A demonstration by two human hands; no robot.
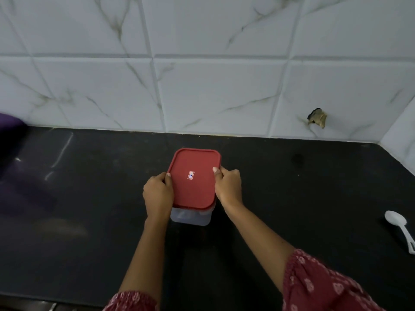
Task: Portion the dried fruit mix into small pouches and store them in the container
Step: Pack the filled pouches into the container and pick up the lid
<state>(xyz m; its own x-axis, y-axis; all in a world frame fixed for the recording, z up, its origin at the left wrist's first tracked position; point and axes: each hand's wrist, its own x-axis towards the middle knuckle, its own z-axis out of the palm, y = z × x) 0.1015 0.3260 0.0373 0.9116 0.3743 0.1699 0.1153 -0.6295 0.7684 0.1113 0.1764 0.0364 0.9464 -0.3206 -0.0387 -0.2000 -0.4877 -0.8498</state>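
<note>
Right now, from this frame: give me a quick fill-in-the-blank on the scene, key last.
1. The lid on the container is ____ in colour.
2. The left hand grips the lid's left edge and the right hand grips its ____ edge.
3. The spoon lying on the counter is ____ in colour.
Missing words: red; right; white.

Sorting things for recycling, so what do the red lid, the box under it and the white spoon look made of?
Red lid: likely plastic, matte, opaque, with a moulded raised rim. Box: probably plastic, translucent and frosted; contents show dimly through its wall. White spoon: apparently plastic, glossy, thin with a cut-out handle end.
</note>
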